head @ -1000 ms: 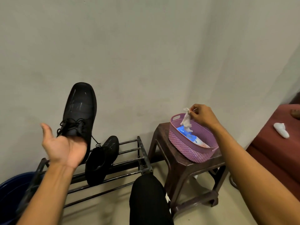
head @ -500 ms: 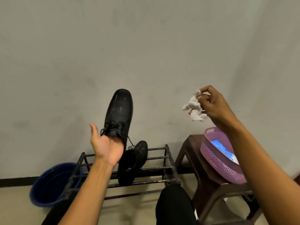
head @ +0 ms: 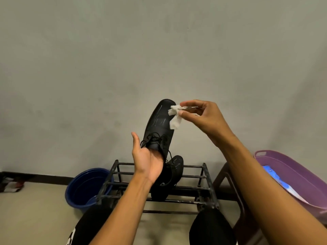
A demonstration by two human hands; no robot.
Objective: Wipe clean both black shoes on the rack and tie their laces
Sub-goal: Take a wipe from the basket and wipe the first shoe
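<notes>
- Head view looks down past two bare forearms toward a plain grey wall (head: 159, 50) and a pale floor (head: 35, 218).
- The left hand (head: 147, 160) is raised palm-up, with its fingers tucked inside the opening of a black shoe (head: 159, 126); it carries that shoe from within, toe pointing up and away, clear above the rack.
- Loose black laces (head: 155, 137) lie tangled over the shoe's tongue, and one strand hangs below the heel.
- The right hand (head: 200, 114) pinches a crumpled white wipe (head: 174, 117) between thumb and fingertips, and the wipe lies against the right side of the shoe's toe cap.
- Pale streaks show on the glossy upper just left of the wipe.
- A second black shoe (head: 174, 171) rests on the dark metal rack (head: 194, 189), toe toward the wall, partly hidden behind the left hand and wrist; whether its laces are tied cannot be made out.
- A blue basin (head: 83, 188) sits on the floor just left of the rack, touching or nearly touching its frame.
- To the right of the rack stands a dark brown stool (head: 228, 177), and on it a purple basket (head: 290, 172) holding a blue-and-white packet (head: 281, 183).
- The person's knees (head: 210, 227), in black cloth, fill the bottom edge below the rack.
</notes>
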